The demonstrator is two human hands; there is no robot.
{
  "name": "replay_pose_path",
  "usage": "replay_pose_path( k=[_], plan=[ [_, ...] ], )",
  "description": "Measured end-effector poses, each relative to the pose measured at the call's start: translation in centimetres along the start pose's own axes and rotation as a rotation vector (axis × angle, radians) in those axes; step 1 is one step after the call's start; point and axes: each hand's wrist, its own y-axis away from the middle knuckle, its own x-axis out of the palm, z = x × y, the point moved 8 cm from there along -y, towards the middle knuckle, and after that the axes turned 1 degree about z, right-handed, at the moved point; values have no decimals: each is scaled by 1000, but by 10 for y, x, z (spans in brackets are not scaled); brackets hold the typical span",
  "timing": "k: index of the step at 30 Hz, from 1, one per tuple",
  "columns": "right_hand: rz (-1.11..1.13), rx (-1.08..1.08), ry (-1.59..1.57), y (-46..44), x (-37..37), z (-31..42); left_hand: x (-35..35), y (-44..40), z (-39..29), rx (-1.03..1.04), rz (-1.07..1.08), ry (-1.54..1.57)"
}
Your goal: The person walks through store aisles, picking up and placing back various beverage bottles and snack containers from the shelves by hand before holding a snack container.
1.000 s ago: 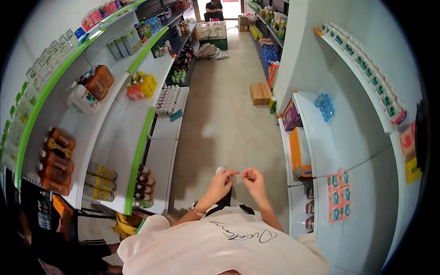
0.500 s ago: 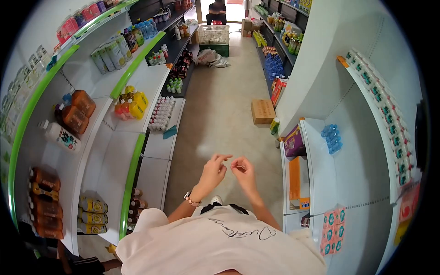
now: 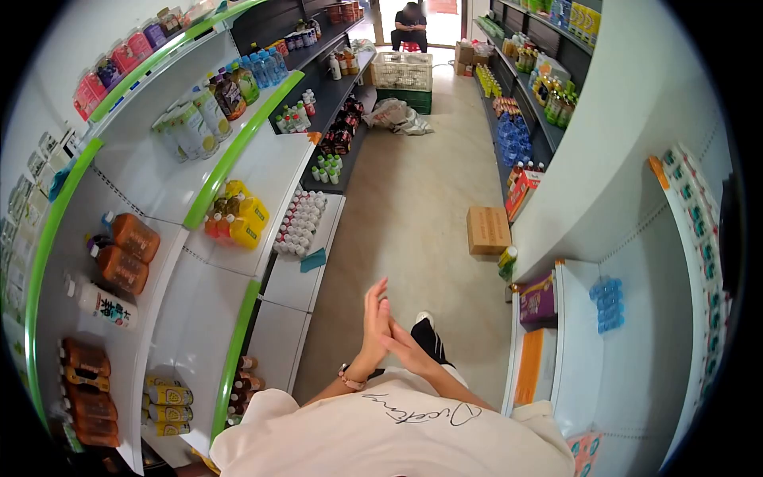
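Head view: the left hand (image 3: 373, 335) and the right hand (image 3: 406, 350) are held together, palm against palm, in front of the cream shirt (image 3: 342, 437) and above the pale floor (image 3: 405, 199). The left hand's fingers are straightened forward; how far the right hand's are curled cannot be told, nor whether anything is enclosed between the palms. Near them, a small, flat teal cloth (image 3: 312, 260) is seen at the edge of the low left shelf (image 3: 282, 285), just beside close rows of white-capped bottles (image 3: 300, 222) stood upright. Farther left, yellow bottles (image 3: 253, 222) are grouped on a higher shelf. On the right, an orange box (image 3: 530, 374) is placed near a purple box (image 3: 538, 300). Beyond, a cardboard box (image 3: 488, 230) is set down, a white crate (image 3: 401, 71) is stacked on a green crate (image 3: 409, 101), and a person (image 3: 409, 30) is seated.
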Motion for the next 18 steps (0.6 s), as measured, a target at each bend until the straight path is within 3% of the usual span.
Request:
replay_pose_path(
  k=[5, 8, 15, 18],
  plan=[
    [103, 57, 21, -108, -92, 69, 40, -133, 15, 50, -121, 133],
    [180, -53, 105, -160, -150, 104, 62, -230, 14, 99, -166, 174],
    [61, -50, 161, -206, -209, 122, 102, -281, 8, 189, -349, 147],
    [63, 83, 176, -246, -256, 120, 125, -324, 30, 143, -347, 78]
  ],
)
